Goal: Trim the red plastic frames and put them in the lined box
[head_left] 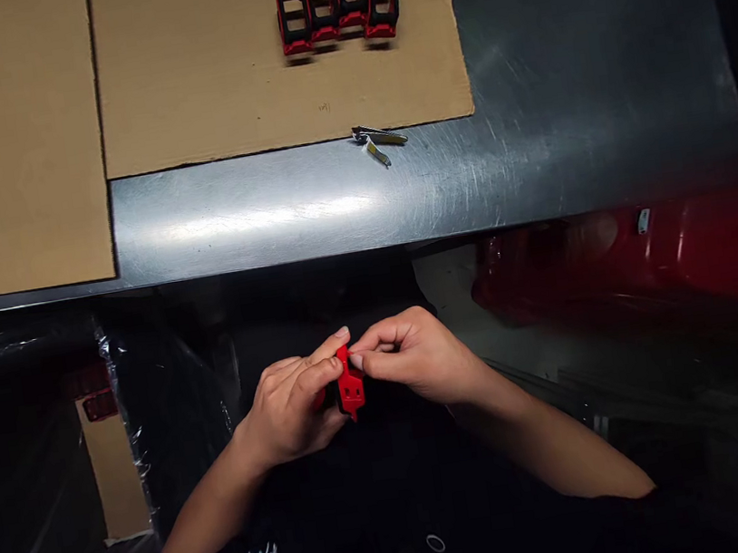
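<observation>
Watching remotely: L hand [284, 407] & R hand [418, 356], fingers closed, both gripping 1 red plastic part [351, 387]; 4 black-red frames [337, 4] on cardboard sheet [248, 101], 1 nail clipper [379, 142] just off its edge.

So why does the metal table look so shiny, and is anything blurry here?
In the head view, glare streaks along the steel table; the red shape at right is dim and blurred; the frames cast soft shadows on the cardboard; the left hand, right hand and red plastic piece look fairly sharp.
</observation>
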Motion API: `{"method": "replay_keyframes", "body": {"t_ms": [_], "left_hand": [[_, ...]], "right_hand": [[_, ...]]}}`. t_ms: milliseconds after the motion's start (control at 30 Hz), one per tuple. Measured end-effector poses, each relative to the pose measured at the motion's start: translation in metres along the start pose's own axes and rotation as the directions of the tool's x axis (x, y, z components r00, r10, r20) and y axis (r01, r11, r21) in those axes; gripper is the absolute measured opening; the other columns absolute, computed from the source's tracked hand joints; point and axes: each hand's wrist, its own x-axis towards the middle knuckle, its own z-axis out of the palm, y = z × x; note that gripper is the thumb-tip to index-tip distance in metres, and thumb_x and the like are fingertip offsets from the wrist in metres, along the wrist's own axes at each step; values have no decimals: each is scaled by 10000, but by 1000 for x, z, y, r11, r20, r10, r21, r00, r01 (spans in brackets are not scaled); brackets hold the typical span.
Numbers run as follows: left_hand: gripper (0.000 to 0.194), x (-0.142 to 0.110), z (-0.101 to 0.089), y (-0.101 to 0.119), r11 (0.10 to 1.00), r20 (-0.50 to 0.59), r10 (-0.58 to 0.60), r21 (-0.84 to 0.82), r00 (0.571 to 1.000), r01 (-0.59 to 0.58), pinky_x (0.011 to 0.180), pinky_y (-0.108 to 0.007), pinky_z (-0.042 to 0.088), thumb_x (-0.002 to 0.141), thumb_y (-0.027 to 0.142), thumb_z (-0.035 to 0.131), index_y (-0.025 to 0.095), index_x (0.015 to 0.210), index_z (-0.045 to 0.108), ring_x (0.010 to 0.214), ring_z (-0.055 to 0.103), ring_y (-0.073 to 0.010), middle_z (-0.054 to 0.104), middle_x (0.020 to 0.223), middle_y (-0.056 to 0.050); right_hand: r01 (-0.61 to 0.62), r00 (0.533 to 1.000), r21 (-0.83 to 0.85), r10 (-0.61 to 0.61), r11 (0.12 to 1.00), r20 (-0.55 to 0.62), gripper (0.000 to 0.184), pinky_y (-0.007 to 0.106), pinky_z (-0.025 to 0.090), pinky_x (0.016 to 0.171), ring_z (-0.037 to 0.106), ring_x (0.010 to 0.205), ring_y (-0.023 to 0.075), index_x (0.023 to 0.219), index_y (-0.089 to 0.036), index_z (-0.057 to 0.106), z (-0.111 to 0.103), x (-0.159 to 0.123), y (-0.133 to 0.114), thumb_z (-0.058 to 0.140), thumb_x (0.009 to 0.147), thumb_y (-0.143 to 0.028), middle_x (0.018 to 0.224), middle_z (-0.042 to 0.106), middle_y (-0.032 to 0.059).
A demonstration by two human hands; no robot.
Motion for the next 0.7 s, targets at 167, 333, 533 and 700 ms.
{"method": "replay_keyframes", "body": {"t_ms": [167, 333, 533, 700], "left_hand": [[762, -4, 0, -1, 998, 1, -37, -52, 999, 37, 771, -319, 656, 822, 274, 830, 180, 1454, 415, 1259, 690, -308, 653, 1388, -254], [793, -3, -2, 0, 998, 19, -30, -55, 999, 31, 759, -311, 651, 814, 260, 837, 176, 1468, 397, 1241, 704, -298, 646, 1397, -257], [703, 1, -3, 3, 1000, 34, -22, -20, 999, 23, 749, -312, 652, 833, 257, 814, 152, 1418, 439, 1239, 702, -313, 670, 1363, -261], [678, -1, -1, 1, 1000, 35, -23, -12, 999, 24, 741, -307, 650, 841, 266, 808, 161, 1406, 448, 1234, 705, -310, 672, 1362, -255]], "right_hand": [[36, 998, -33, -34, 999, 61, 187, 248, 409, 548, 604, 579, 129, 849, -186, 853, -7, -4, 1, 695, 813, -277, 696, 769, 28], [28, 997, -27, -26, 999, 77, 208, 261, 415, 566, 619, 598, 141, 870, -180, 858, -10, -5, 4, 692, 808, -288, 729, 787, 45], [9, 999, -36, -7, 999, 42, 201, 252, 387, 544, 570, 569, 123, 821, -163, 851, -8, -2, 4, 701, 785, -292, 697, 774, 46], [-22, 999, -31, 23, 999, 25, 193, 259, 406, 574, 577, 600, 130, 760, -157, 835, -6, 0, 5, 719, 761, -312, 702, 768, 50]]}}
